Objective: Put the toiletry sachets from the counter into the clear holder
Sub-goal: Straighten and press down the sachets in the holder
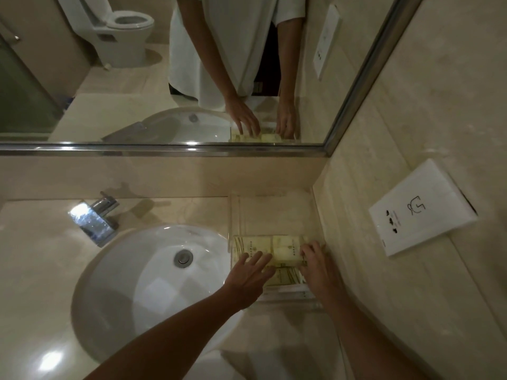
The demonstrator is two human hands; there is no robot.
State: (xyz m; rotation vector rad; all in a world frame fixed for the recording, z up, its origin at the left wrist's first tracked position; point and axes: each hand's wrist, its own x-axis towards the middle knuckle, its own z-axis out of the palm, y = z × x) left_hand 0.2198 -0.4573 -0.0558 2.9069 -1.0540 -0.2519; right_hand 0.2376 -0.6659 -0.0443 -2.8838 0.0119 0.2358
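A person's forearms reach over the beige tabletop (pixel 33 270) beside the white basin (pixel 142 283). The left hand (pixel 251 272) lies flat, fingers spread, pressing on pale yellow toiletry sachets (pixel 285 249) already lying inside the clear holder (pixel 236 212), apparently to seat them. The right hand (pixel 315 266), fingers curled, touches the sachets' right edge by the side wall, likely squaring the row; whether it pinches one is unclear. Beyond, the chrome faucet (pixel 94 218) and the mirror (pixel 123 86) reflect the scene.
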